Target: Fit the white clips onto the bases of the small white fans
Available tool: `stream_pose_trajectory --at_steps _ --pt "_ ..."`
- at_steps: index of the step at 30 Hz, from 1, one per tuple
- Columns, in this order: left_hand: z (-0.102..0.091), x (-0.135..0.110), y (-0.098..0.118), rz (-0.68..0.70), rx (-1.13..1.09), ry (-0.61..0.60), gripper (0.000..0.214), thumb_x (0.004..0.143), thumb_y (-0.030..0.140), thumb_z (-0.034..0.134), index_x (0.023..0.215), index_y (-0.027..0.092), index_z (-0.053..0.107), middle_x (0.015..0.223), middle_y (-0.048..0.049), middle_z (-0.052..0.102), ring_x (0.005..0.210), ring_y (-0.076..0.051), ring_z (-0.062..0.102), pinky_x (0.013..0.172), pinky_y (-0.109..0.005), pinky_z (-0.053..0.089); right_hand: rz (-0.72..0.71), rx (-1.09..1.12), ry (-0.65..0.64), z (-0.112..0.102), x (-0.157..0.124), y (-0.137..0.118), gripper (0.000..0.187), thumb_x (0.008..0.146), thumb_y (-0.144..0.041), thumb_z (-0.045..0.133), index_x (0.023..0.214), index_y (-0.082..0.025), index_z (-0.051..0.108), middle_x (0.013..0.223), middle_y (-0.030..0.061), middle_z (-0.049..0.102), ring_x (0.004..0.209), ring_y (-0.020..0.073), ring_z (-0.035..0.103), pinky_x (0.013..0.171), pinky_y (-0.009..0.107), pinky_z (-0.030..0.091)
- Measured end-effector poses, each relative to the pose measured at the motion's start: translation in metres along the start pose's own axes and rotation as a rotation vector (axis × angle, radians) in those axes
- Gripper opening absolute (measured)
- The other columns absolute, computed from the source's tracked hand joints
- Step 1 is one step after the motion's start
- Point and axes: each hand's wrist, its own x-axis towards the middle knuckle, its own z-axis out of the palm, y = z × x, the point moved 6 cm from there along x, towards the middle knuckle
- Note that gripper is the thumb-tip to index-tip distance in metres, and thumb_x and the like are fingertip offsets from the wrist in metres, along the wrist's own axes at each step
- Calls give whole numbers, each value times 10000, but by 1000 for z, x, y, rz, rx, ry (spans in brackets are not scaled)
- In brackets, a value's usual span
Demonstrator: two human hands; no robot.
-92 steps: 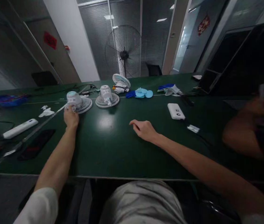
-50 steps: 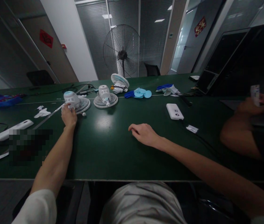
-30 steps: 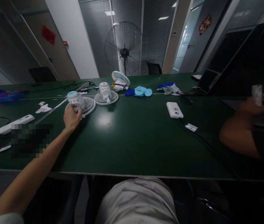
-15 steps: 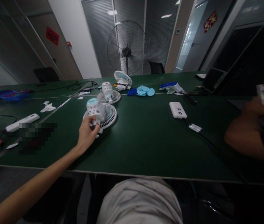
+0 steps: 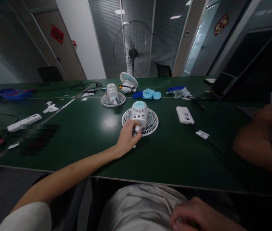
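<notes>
A small white fan [image 5: 151, 115] lies face down on the green table in front of me, its light-blue-topped motor housing pointing up. My left hand [image 5: 127, 136] grips the small white bracket at the near side of the housing, thumb and fingers closed around it. Low in the view, my right hand [image 5: 193, 214] is over my lap, blurred, with its fingers curled. Whatever it may hold is too small and smeared to make out. Behind the held fan sit a second face-down fan [image 5: 112, 93] and a third, tilted fan [image 5: 128, 80].
Light blue discs [image 5: 151, 94] and gloves [image 5: 178, 91] lie farther back. A white power bank [image 5: 184, 115] with a cable is at right, near another person's forearm [image 5: 256, 144]. On the left are a white power strip [image 5: 25, 123] and a blue basket [image 5: 15, 94].
My left hand has moved the fan to the right, away from the second fan, to the middle of the table. My right hand has come into view at the bottom.
</notes>
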Motion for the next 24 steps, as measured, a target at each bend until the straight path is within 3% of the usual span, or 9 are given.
stream_pose_trajectory --at_steps 3,6,9,11,13,16,20,24 --pt "15 4 14 54 -38 -50 220 992 273 579 1203 250 519 1169 -96 588 1078 -252 583 886 -440 542 -79 125 243 -65 41 -19 295 1021 -410 481 1153 -373 742 958 34 780 823 210 733 724 303 570" --pt "16 2 18 87 -120 -124 322 1041 315 513 1355 261 467 1240 -104 587 1098 -239 592 912 -422 549 -158 11 384 -95 87 -19 375 1031 -333 463 1352 -270 646 1170 73 755 911 215 728 778 313 552" --pt "-3 -4 9 110 -151 -176 395 1063 297 446 1450 245 390 1301 -121 583 1110 -227 603 929 -402 546 -251 -144 330 -93 127 -13 445 1046 -281 465 1487 -277 516 1256 66 727 959 205 726 808 303 537" --pt "-18 -8 2 188 -94 -240 307 1042 299 484 1337 214 481 1242 -120 611 1107 -238 604 943 -403 526 -258 -314 355 -92 145 -11 487 1050 -295 475 1536 -272 455 1196 90 748 908 224 734 760 307 525" --pt "-26 -15 -1 326 1 -414 224 1021 333 527 1202 206 563 1150 -102 646 1050 -241 619 926 -393 508 -256 -465 376 -91 157 -12 525 1047 -356 504 1558 -272 421 1114 103 769 828 241 734 688 306 497" --pt "-29 -24 -6 459 143 -590 333 968 480 623 1162 208 610 1090 -96 666 976 -247 629 872 -375 493 -272 -547 410 -91 169 -17 503 1042 -426 523 1507 -238 488 1068 117 774 822 257 730 647 299 463" --pt "-24 -27 -6 475 202 -602 316 998 464 582 1179 209 621 1012 -82 686 907 -228 646 819 -348 485 -297 -472 469 -90 174 -20 347 1031 -404 560 1324 -229 625 1069 92 765 852 226 717 658 279 450" --pt "-24 -28 -3 459 183 -491 299 971 428 585 1151 191 611 939 -63 713 820 -207 674 746 -323 491 -421 -425 552 -95 164 -18 249 1003 -347 598 1201 -208 656 1025 65 740 819 196 692 644 282 450"
